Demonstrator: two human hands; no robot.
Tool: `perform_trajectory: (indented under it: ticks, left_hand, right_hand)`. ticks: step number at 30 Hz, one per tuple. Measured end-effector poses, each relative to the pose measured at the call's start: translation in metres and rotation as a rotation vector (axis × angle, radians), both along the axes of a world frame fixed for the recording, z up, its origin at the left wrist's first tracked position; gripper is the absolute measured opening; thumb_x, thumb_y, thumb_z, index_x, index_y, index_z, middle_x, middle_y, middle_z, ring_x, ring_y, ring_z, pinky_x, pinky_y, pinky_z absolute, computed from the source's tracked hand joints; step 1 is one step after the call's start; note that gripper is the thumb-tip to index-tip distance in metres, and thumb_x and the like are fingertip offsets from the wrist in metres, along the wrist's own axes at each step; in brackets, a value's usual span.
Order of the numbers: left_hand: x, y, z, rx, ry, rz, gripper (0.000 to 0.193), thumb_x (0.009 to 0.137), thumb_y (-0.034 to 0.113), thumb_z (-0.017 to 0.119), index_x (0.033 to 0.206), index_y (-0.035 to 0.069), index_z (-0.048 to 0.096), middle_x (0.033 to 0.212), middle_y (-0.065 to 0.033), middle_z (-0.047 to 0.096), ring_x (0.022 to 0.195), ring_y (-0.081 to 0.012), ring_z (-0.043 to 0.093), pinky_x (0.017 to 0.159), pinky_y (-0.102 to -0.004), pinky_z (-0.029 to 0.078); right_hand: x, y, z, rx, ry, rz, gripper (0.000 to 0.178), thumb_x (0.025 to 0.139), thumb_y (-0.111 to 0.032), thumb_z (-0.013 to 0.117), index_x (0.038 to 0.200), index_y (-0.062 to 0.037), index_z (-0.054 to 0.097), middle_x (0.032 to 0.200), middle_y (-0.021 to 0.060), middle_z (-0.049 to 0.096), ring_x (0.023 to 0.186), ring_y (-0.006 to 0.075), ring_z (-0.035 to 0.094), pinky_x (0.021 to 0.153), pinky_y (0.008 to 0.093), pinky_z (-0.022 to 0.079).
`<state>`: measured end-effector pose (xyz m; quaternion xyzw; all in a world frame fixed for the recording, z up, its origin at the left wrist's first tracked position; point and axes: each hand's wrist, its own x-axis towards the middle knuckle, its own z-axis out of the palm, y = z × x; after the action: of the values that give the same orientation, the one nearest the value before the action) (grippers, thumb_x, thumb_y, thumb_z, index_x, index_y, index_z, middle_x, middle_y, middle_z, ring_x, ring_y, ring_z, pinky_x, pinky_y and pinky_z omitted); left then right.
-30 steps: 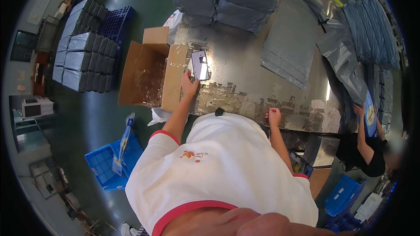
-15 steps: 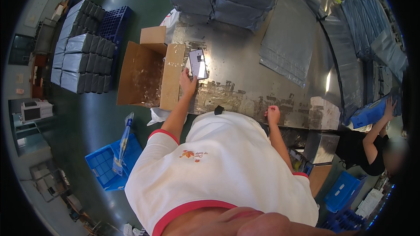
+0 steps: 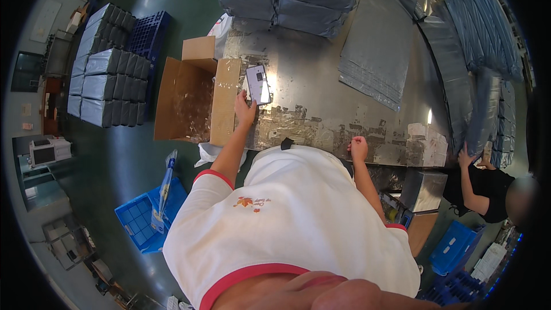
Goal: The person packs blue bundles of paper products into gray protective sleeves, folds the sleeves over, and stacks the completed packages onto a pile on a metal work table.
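Observation:
A phone (image 3: 259, 84) with a lit, pale screen lies on the metal tabletop, near the long side flap of an open cardboard box (image 3: 225, 100). My left hand (image 3: 245, 109) is at its lower left corner: the thumb meets the phone there, and the fingers are stretched apart beside it. At the table's near edge, my right hand (image 3: 359, 148) is loosely curled, with nothing visible in it. Flat grey plastic bags (image 3: 376, 46) lie in a stack farther right on the metal table (image 3: 310, 63).
Grey wrapped bundles (image 3: 313, 0) are piled at the table's far side. At right, a co-worker in black (image 3: 488, 195) handles a grey bundle (image 3: 483, 109). A blue crate (image 3: 138, 221) stands on the floor at left, as do stacked grey packages (image 3: 109, 83) beside a blue pallet (image 3: 148, 37).
The co-worker's hands have left the blue box and are now on an upright grey bundle. My own hands and the phone keep nearly the same places; the view has shifted slightly.

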<state>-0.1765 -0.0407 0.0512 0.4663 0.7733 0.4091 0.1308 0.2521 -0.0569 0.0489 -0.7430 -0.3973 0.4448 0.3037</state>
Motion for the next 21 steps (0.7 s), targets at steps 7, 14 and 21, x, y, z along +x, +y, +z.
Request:
perform_trajectory:
  ticks: [7, 14, 21]
  left_hand:
    - [-0.001, -0.001, 0.001, 0.001, -0.008, -0.008, 0.048, 0.064, 0.009, 0.060, 0.107, 0.000, 0.042, 0.095, -0.0128, 0.049, 0.086, -0.0250, 0.049, 0.077, -0.0338, 0.039]
    - [0.005, 0.010, 0.005, -0.130, -0.001, 0.121, 0.048, 0.064, 0.020, 0.061, 0.106, 0.003, 0.044, 0.093, -0.0094, 0.050, 0.087, -0.0243, 0.048, 0.077, -0.0353, 0.037]
    - [0.013, 0.018, 0.004, -0.236, 0.029, 0.247, 0.056, 0.061, 0.030, 0.064, 0.107, 0.007, 0.043, 0.098, -0.0071, 0.048, 0.095, -0.0233, 0.045, 0.080, -0.0401, 0.033]
  right_hand:
    - [-0.001, 0.000, 0.002, -0.004, -0.034, 0.002, 0.004, 0.074, -0.005, 0.047, 0.076, -0.0018, 0.048, 0.055, 0.0058, 0.051, 0.044, 0.0127, 0.050, 0.040, 0.0246, 0.043]
    - [-0.001, 0.000, 0.000, -0.005, -0.042, 0.007, 0.004, 0.074, -0.006, 0.047, 0.076, -0.0023, 0.048, 0.055, 0.0054, 0.051, 0.043, 0.0126, 0.050, 0.040, 0.0247, 0.042]
    - [-0.001, -0.001, 0.000, 0.013, -0.048, 0.002, 0.003, 0.074, -0.007, 0.048, 0.075, -0.0035, 0.048, 0.055, 0.0047, 0.051, 0.044, 0.0126, 0.051, 0.040, 0.0247, 0.042]
